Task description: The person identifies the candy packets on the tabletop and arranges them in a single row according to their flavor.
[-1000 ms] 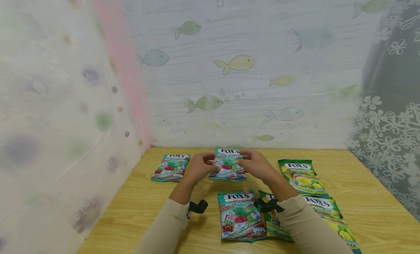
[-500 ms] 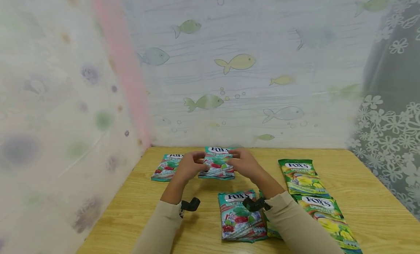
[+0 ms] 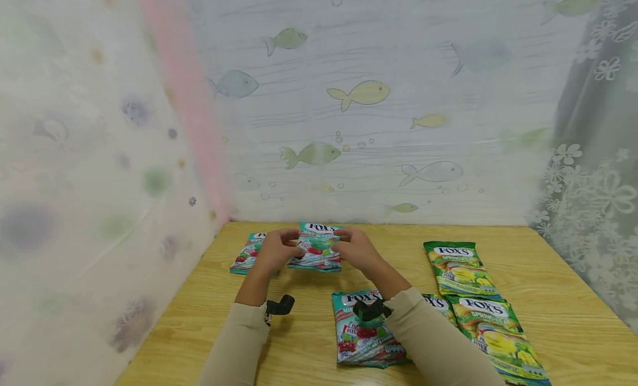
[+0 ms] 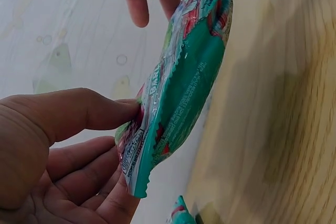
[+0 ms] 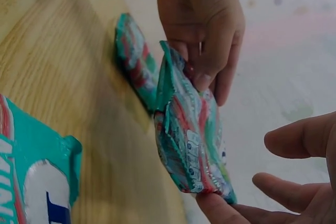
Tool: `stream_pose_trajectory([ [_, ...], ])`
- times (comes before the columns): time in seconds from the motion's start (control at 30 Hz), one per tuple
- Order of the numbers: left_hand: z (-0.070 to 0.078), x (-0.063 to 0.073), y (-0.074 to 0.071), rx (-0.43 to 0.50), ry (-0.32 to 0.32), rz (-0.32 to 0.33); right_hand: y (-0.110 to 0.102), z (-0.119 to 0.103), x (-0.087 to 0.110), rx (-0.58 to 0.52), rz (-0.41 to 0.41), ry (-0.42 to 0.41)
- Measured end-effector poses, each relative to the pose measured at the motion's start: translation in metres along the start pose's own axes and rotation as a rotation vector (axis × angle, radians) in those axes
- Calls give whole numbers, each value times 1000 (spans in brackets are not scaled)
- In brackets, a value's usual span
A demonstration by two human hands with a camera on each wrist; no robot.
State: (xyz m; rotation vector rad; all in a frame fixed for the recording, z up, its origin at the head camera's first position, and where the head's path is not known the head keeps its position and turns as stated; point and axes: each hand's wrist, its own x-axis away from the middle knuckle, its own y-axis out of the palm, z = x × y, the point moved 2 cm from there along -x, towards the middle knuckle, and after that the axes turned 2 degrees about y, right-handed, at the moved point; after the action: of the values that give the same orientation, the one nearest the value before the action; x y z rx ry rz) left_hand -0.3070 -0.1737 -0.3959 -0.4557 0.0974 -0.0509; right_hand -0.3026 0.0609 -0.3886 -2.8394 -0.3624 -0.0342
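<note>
My left hand (image 3: 273, 252) pinches a teal Fox's Mint Blossom candy bag (image 3: 318, 247) at its left edge, thumb on the front and fingers behind. In the left wrist view the bag (image 4: 184, 87) is tilted and held off the wooden table. At the bag's other edge is my right hand (image 3: 360, 254); the right wrist view shows its thumb apart from the bag and a fingertip touching the edge. A second Mint Blossom bag (image 3: 246, 257) lies behind my left hand, partly covered. Another Mint Blossom bag (image 3: 359, 341) lies in front, partly under my right forearm.
Green-yellow Fox's Spring Tea bags lie on the right: a far bag (image 3: 461, 268), a near bag (image 3: 498, 336), and a third bag (image 3: 441, 307) mostly hidden by my right sleeve. The wooden table (image 3: 199, 319) meets a fish-patterned curtain (image 3: 309, 197) at the back.
Both hands have moved left with the held Mint Blossom bag, which now stands close to the bag at the far left. More of the Spring Tea bags shows beside my right sleeve.
</note>
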Motion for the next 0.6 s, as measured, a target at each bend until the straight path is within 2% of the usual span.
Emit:
stream_pose_trajectory([
  [0.17,-6,-2,-6,8,-20,8,10,4,-5,-42,-7,15],
  [0.6,-27,-7,-12,-15,-60,22,30,16,-19,-60,-21,36],
])
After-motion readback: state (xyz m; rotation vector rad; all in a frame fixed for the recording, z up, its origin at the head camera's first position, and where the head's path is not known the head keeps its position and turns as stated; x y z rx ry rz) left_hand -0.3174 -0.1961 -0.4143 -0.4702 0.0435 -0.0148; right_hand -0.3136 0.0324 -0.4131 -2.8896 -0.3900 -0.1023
